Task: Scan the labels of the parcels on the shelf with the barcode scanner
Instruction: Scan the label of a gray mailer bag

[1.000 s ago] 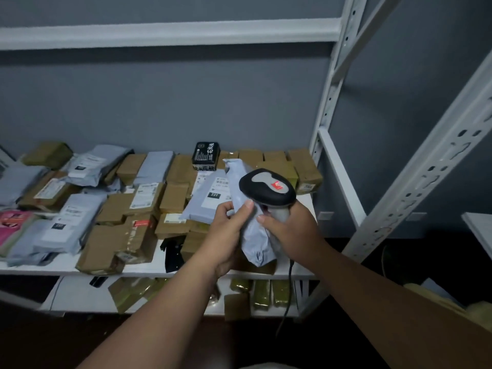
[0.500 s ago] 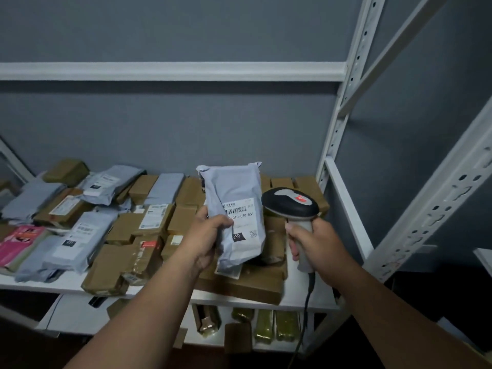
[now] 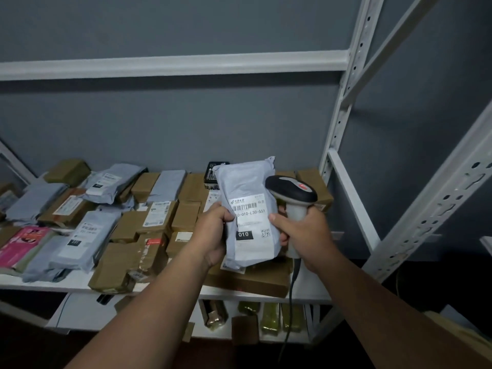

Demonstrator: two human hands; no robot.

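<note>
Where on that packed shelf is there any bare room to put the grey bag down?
Only thin strips of shelf board: beside the scanner cable at the right front, and the front edge left of the brown box. Elsewhere parcels overlap.

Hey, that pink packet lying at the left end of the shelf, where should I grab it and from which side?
Probably take the pink packet by its near, front edge, coming from the shelf's open front. It lies flat, a grey mailer crowds its right side, and its left end runs out of view.
</note>
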